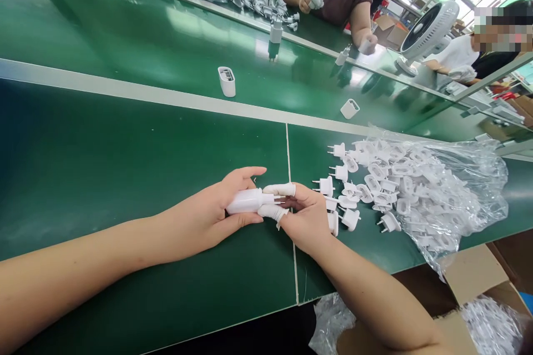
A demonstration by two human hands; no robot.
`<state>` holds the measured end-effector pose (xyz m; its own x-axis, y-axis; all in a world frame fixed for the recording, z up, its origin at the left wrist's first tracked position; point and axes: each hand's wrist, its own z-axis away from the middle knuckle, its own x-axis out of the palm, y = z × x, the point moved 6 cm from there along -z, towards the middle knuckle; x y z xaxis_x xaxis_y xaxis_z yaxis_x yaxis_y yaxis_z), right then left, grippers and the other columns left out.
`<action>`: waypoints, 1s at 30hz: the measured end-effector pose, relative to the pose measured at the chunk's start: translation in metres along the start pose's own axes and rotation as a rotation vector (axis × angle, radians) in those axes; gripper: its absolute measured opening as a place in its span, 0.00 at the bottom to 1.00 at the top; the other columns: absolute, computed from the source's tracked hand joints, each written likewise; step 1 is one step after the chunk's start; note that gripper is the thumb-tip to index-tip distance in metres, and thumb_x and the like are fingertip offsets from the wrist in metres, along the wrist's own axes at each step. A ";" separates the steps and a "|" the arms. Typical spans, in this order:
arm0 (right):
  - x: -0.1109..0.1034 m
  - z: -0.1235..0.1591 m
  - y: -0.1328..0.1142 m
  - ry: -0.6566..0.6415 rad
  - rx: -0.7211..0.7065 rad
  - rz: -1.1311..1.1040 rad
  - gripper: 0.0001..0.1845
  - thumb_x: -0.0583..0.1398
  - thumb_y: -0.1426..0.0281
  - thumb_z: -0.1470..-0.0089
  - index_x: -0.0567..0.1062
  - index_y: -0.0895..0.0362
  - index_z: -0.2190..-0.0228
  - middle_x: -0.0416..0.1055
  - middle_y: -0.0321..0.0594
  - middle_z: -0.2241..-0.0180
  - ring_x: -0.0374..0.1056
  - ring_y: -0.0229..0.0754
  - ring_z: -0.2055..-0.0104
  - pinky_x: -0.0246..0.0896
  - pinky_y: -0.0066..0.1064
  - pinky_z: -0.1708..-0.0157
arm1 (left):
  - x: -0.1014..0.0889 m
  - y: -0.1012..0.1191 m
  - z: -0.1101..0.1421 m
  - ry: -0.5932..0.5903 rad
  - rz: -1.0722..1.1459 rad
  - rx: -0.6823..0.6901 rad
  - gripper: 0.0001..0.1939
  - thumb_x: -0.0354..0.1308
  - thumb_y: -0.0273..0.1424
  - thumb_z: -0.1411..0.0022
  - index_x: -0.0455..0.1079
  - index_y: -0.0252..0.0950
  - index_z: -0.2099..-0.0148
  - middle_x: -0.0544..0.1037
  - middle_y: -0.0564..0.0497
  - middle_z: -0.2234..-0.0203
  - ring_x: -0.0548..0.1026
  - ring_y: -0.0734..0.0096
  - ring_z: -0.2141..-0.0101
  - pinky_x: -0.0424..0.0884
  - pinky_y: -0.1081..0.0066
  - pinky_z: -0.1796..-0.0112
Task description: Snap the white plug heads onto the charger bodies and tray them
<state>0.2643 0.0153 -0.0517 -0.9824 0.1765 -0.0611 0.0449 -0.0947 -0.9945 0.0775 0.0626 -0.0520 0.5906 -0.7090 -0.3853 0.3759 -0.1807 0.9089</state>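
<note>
My left hand (pixel 227 208) is closed around a white charger housing (pixel 246 201), which lies level over the green bench. My right hand (pixel 306 213), with white covers on the thumb and a finger, pinches a white two-pin plug cap (pixel 267 199) at the housing's right end. The cap's metal pins point right, toward my right palm. Whether cap and housing are fully joined, I cannot tell. Just right of my right hand lie several loose plug caps (pixel 350 218), spilling from a pile (pixel 433 188) in a clear plastic bag.
Beyond a pale strip (pixel 166 97), an open charger housing (pixel 227 82) and another housing (pixel 350 108) rest on the green surface. A finished-looking charger (pixel 275 31) stands farther back. Co-workers sit opposite, near a fan (pixel 431 33). A cardboard box (pixel 474 277) stands below the bench's right edge.
</note>
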 end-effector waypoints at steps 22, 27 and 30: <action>0.001 0.006 -0.007 0.011 -0.190 0.171 0.09 0.77 0.66 0.53 0.91 0.46 0.66 0.85 0.38 0.68 0.78 0.45 0.68 0.80 0.39 0.65 | 0.006 0.005 -0.004 -0.022 -0.046 0.023 0.18 0.57 0.49 0.24 0.73 0.40 0.48 0.78 0.48 0.61 0.71 0.62 0.66 0.66 0.65 0.65; 0.002 -0.005 -0.009 0.016 -0.077 -0.133 0.25 0.81 0.57 0.56 0.88 0.47 0.56 0.87 0.39 0.59 0.81 0.46 0.62 0.85 0.42 0.56 | 0.000 0.011 -0.013 0.006 0.419 -0.013 0.37 0.70 0.54 0.31 0.67 0.43 0.29 0.83 0.46 0.52 0.79 0.58 0.58 0.77 0.61 0.55; -0.001 -0.002 -0.024 0.020 -0.253 -0.146 0.27 0.80 0.53 0.52 0.86 0.46 0.51 0.86 0.41 0.54 0.83 0.49 0.53 0.85 0.45 0.51 | -0.002 0.017 -0.013 -0.003 0.727 -0.049 0.41 0.75 0.58 0.35 0.70 0.45 0.30 0.84 0.44 0.49 0.82 0.53 0.49 0.78 0.55 0.45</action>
<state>0.2648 0.0193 -0.0276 -0.9782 0.1894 0.0848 -0.0504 0.1799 -0.9824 0.0917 0.0696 -0.0382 0.7012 -0.6402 0.3137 -0.0788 0.3678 0.9266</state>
